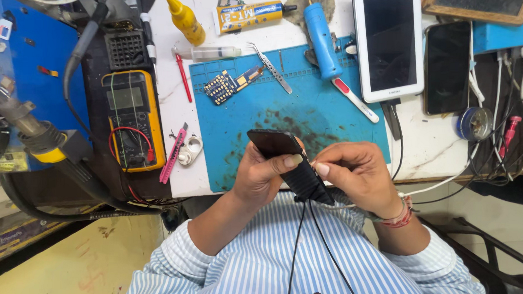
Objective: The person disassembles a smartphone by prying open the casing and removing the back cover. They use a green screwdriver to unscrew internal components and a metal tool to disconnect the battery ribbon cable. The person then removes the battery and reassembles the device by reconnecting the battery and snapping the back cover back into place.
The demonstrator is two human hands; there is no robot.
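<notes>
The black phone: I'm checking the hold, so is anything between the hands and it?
Nothing visible. The left hand and right hand both grip the black phone directly, above the blue mat. Two black cables hang below it.

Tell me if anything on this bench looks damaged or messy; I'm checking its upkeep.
The blue work mat carries dark brown stains near its middle, just beyond the black phone held by the left hand and right hand. Nothing else stands out.
</notes>
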